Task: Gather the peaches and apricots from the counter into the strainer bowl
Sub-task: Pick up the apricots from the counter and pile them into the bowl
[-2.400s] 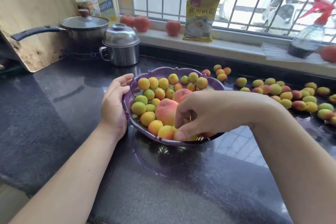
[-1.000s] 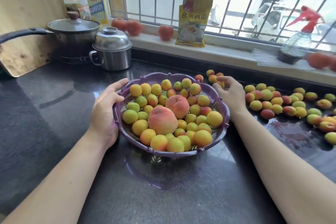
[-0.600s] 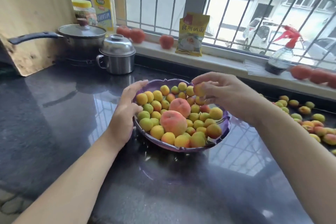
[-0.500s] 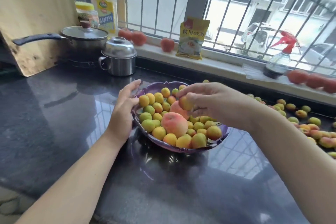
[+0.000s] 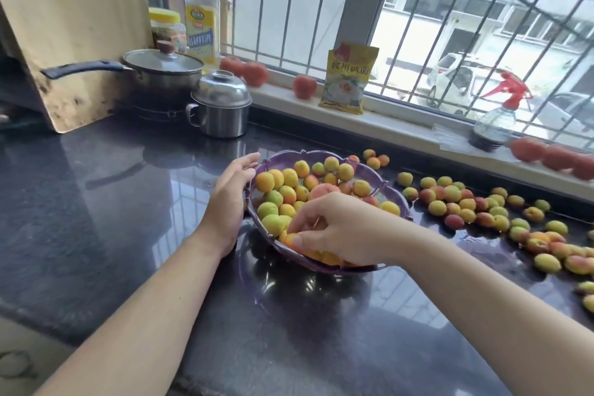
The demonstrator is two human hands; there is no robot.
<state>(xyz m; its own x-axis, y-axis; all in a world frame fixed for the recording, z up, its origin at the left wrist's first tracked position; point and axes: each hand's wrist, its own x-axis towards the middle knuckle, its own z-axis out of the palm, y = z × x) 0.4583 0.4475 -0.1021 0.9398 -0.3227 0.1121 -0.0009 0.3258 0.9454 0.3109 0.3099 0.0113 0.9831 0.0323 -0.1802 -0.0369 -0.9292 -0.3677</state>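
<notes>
The purple strainer bowl [image 5: 369, 170] sits mid-bench, heaped with apricots and a peach [image 5: 321, 191]. The left hand [image 5: 226, 202] cups the bowl's left rim, grip wide against the edge. The right hand [image 5: 337, 228] reaches over the near rim, fingertips pinched on an apricot [image 5: 291, 239] among the pile. Loose apricots [image 5: 466, 206] are scattered across the bench [image 5: 96, 202] right of the bowl, up to the back edge; the bench left of the bowl is bare.
</notes>
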